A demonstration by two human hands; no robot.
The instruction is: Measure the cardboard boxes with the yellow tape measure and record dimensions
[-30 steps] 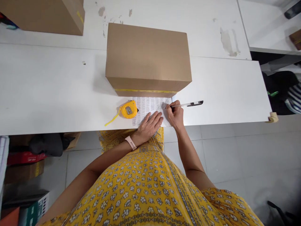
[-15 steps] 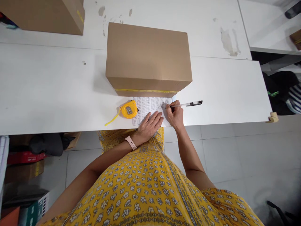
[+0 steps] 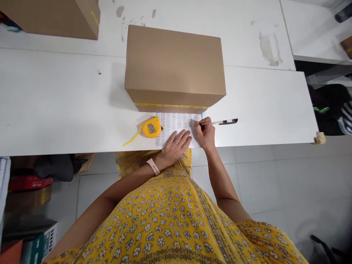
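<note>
I see the paper at the table's near edge. The left hand lies flat on it, fingers slightly apart; the right hand's fingers pinch the pen, tip at the paper. The tape measure lies left, the box just beyond.

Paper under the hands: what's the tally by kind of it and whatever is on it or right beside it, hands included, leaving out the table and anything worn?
Paper with rows of marks: 1 in view
Yellow tape measure: 1
Pen: 1
Cardboard box: 1
Hands, left hand and right hand: 2
Total: 6
</note>
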